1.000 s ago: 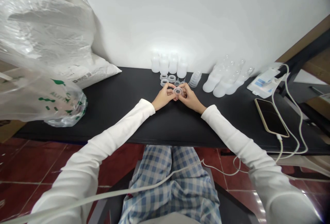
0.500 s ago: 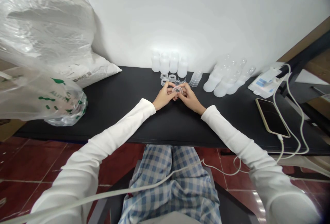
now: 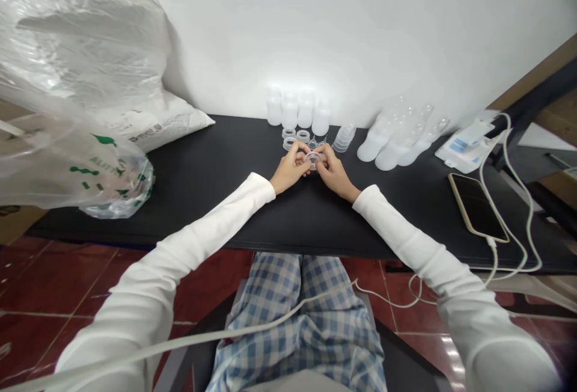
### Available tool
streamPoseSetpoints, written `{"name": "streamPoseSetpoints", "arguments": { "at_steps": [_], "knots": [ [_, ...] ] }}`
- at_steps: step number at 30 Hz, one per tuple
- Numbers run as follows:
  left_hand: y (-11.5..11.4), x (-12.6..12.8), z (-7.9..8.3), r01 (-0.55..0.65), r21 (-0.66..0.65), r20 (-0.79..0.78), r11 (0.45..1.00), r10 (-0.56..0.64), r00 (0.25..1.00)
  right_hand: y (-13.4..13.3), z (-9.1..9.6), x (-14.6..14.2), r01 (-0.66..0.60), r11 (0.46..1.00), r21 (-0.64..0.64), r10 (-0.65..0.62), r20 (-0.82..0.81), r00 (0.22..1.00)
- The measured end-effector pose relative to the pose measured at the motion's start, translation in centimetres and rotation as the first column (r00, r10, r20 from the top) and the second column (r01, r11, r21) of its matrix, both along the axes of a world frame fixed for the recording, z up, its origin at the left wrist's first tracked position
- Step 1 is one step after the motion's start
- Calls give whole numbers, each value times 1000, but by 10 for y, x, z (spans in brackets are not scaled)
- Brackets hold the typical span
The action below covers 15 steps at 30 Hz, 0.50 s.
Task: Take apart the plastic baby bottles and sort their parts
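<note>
Between my two hands is a clear bottle collar ring (image 3: 314, 160), held over the black table. My left hand (image 3: 291, 168) pinches its left side, and my right hand (image 3: 332, 171) pinches its right side. A nipple may sit inside the ring, but it is too small to tell. Just beyond my fingers lie more collar rings (image 3: 289, 143) and clear bottle nipples (image 3: 318, 141), partly hidden by my hands. Behind them several frosted baby bottles (image 3: 290, 110) stand open by the wall. A nested stack of clear caps (image 3: 344, 139) lies right of my right hand.
Several bottles with clear tops (image 3: 391, 142) lean together at the right. Farther right are a white power strip (image 3: 466, 145), a phone (image 3: 478, 207) and white cables (image 3: 518, 169). Large plastic bags (image 3: 112, 169) cover the left end of the black table (image 3: 202, 160).
The ring has tipped in my fingers, so its rim now shows more from the side. Both hands stay in nearly the same place, and the view has shifted slightly.
</note>
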<state>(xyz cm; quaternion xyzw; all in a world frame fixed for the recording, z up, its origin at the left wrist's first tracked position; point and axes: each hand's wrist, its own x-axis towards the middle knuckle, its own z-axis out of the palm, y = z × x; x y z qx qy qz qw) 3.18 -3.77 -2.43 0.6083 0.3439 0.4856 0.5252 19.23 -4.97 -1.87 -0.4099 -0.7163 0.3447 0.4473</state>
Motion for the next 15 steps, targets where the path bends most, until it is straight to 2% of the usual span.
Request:
{"name": "streamPoseSetpoints", "arguments": {
  "at_steps": [3, 7, 15],
  "knots": [
    [1, -1, 0, 40, -46, 21, 998, -39, 999, -2, 4, 1, -46, 998, -42, 43, -51, 998],
    [3, -5, 1, 55, -75, 42, 996, -52, 998, -4, 6, 1, -54, 998, -29, 53, -35, 998],
    [3, -6, -2, 12, 8, -64, 1000, -12, 998, 0, 0, 2, 12, 1000, 12, -12, 2, 1000]
  ]
}}
